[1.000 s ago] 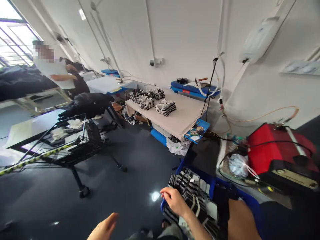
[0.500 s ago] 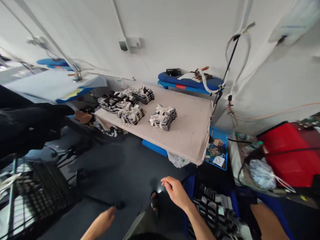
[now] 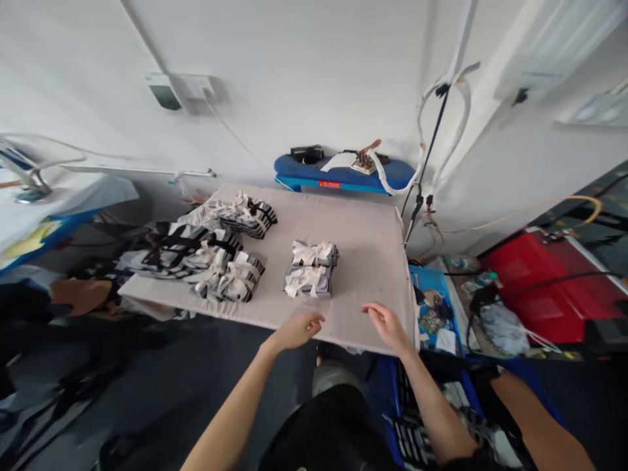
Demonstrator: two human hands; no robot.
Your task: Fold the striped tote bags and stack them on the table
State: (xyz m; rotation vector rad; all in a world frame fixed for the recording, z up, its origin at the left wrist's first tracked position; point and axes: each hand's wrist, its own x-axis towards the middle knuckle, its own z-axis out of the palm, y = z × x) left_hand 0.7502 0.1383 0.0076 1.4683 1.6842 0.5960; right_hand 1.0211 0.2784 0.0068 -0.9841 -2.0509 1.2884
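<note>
My left hand (image 3: 297, 330) and my right hand (image 3: 387, 326) hover at the front edge of a beige padded table (image 3: 353, 229), holding nothing, with fingers loosely curled. The nearest bundle to them is a stack of black-and-white striped folded textiles (image 3: 311, 269) wrapped in white strips. Left of it lies a similar stack (image 3: 230, 280), with another (image 3: 179, 252) at the table's left end. One more stack (image 3: 245, 216) sits towards the back. Their undersides are hidden.
Below my right arm stands a blue crate (image 3: 395, 418) holding striped textiles. A blue padded board (image 3: 343, 173) lies behind the table against the white wall. To the right are a blue tray (image 3: 434, 307) and a red machine (image 3: 544, 281). Hanging cables run down at the table's back right corner.
My view has swung left and settled over the table. Both hands have moved away from the blue crate and now sit at the table's front edge, farther apart.
</note>
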